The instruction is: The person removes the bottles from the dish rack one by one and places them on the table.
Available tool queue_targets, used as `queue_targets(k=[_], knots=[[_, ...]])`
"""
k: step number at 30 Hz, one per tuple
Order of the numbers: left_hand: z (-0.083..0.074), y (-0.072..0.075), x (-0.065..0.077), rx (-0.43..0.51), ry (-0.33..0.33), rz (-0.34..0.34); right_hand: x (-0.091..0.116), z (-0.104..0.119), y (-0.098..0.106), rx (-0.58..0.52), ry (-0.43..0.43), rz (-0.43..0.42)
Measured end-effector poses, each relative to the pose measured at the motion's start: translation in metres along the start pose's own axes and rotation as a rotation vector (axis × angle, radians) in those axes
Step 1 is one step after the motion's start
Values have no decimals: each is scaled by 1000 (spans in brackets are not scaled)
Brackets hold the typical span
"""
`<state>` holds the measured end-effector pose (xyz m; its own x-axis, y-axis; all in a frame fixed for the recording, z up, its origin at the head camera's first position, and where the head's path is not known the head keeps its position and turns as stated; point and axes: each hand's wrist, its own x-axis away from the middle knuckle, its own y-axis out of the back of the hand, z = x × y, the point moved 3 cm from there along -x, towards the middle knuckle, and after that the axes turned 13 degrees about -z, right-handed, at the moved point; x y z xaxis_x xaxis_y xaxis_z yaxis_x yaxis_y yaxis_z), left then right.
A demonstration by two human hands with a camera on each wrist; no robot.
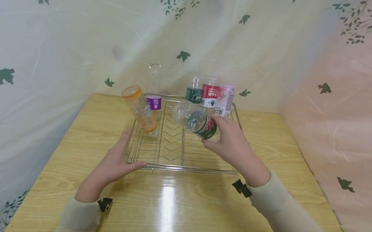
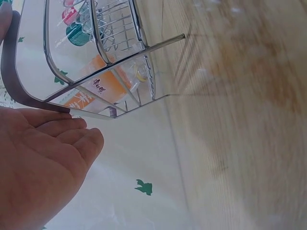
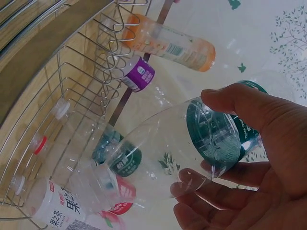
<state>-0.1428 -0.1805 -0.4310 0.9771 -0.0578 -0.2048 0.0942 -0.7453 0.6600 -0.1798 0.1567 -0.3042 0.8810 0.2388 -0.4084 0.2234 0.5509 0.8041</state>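
Note:
My right hand (image 1: 230,140) grips a clear plastic bottle (image 1: 206,127) with a green label, tilted above the wire dish rack (image 1: 169,169). In the right wrist view, the thumb lies over the label and the fingers support the underside. Another clear rounded bottle end (image 1: 182,113) shows beside it. The straight fingers of my left hand (image 1: 115,163) touch the rack's front left corner, thumb along the front rim. Inside the rack, an orange-banded bottle (image 1: 141,110) leans to the left, next to a purple-labelled bottle (image 1: 153,102).
Upside down at the rack's back right are a green-labelled bottle (image 1: 194,95), a red-labelled bottle (image 1: 209,95) and a pink-and-white bottle (image 1: 225,98). The wooden table (image 1: 200,206) meets a leaf-patterned cloth (image 1: 259,67) behind and at the sides.

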Motion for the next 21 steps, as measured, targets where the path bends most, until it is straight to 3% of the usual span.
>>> queue_targets(k=[12, 21], knots=[[-2, 2, 1, -12, -1, -9, 5, 1, -1, 79, 37, -12], [-6, 3, 1, 3, -44, -14, 7, -3, -5, 100, 58, -27]])
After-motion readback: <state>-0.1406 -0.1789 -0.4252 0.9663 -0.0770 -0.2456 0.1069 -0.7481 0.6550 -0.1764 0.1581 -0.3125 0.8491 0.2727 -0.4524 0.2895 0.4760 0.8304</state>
